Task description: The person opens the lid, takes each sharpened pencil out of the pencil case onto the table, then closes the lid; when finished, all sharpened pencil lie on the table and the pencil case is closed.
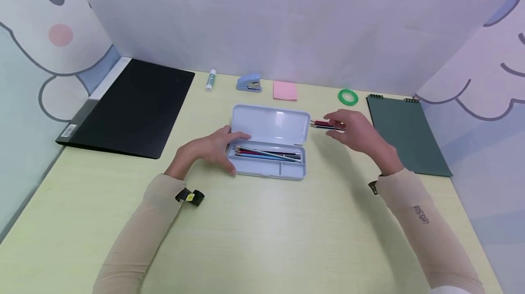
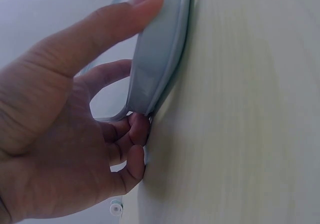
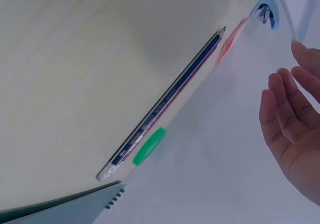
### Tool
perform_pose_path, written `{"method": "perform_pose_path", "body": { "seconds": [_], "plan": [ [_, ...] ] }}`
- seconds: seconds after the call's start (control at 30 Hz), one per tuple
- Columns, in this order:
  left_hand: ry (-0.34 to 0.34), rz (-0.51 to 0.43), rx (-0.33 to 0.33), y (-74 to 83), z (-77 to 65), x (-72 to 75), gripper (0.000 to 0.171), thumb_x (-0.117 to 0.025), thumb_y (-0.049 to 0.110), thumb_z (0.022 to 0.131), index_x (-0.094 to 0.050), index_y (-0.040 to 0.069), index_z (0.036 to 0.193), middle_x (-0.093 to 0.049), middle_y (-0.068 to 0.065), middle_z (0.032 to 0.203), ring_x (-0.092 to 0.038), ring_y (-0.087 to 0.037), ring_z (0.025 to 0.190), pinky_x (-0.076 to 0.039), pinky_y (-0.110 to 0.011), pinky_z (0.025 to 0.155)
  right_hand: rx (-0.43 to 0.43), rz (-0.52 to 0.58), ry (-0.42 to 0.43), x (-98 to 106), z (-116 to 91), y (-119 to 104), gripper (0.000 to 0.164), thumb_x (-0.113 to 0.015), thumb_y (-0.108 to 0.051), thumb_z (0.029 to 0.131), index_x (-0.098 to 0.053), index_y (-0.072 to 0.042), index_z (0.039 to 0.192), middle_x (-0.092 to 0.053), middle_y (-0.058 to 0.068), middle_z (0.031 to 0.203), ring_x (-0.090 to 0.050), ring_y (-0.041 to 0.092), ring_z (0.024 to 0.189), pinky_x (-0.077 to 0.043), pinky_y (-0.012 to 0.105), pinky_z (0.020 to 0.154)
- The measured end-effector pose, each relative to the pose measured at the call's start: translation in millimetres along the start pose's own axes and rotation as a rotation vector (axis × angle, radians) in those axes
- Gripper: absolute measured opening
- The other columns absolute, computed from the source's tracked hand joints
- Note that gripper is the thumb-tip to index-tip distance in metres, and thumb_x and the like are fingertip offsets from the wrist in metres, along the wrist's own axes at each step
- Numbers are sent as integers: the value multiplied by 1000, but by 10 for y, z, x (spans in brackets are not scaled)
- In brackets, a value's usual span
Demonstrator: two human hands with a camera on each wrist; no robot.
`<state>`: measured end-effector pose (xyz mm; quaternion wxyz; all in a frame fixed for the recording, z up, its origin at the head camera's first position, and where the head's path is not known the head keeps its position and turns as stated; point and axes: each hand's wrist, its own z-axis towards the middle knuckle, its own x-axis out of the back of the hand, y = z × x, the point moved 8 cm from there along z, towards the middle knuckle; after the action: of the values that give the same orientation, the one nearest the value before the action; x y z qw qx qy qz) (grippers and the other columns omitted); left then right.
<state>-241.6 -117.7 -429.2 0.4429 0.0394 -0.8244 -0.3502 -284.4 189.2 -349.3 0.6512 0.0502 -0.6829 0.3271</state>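
A pale blue pencil case (image 1: 270, 176) lies with its lid (image 1: 262, 123) raised at the back. Several pencils (image 1: 266, 153) are in its long compartment. My left hand (image 1: 215, 148) grips the case's left end, thumb (image 2: 145, 7) on the front wall, index finger reaching toward the lid and other fingers curled by the end. Right of the lid, dark and red pencils (image 1: 321, 125) lie on the table. Over them hovers my right hand (image 1: 352, 131), fingers loosely bent. In the right wrist view that hand (image 3: 300, 119) is apart from a dark blue striped pencil (image 3: 170, 97).
Along the back stand a glue stick (image 1: 211, 80), a blue stapler (image 1: 249, 83), pink sticky notes (image 1: 285, 90) and a green tape roll (image 1: 347, 97). A black folder (image 1: 135, 107) lies left. A dark green spiral pad (image 1: 406, 134) lies right, near the wall.
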Motion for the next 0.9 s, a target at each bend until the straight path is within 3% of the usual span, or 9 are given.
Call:
{"method": "perform_pose_path", "body": {
  "seconds": [0.13,0.27,0.57,0.9],
  "plan": [
    [-1,-3,-7,-2,6,-1,100,-92,32,67,-39,26,152,-40,-17,131,-41,-31,121,-42,-45,97,92,18,30,-19,-1,-226,38,-80,0,80,-69,0,117,-69,16,98,-61,29,86,-55,45,79],
    [-3,-7,-9,-1,11,7,101,-92,32,67,-39,26,152,-39,-17,131,-41,-31,121,-41,-45,97,132,29,24,-70,8,-396,40,-81,-1,79,-69,0,117,-69,15,98,-63,29,87,-55,43,79],
    [-4,-2,-3,-8,10,4,101,-93,31,67,-39,27,152,-39,-17,132,-41,-32,121,-42,-46,97,152,76,-64,-269,48,-696,43,-81,-5,81,-68,-1,122,-72,14,108,-67,27,93,-55,44,83],
    [-12,-3,16,-6,8,4,100,-92,32,68,-38,27,153,-38,-18,134,-39,-32,123,-41,-47,98,186,8,-202,-622,154,-976,38,-80,-11,84,-71,-7,121,-75,7,109,-69,19,95,-56,39,87]
  ]
}}
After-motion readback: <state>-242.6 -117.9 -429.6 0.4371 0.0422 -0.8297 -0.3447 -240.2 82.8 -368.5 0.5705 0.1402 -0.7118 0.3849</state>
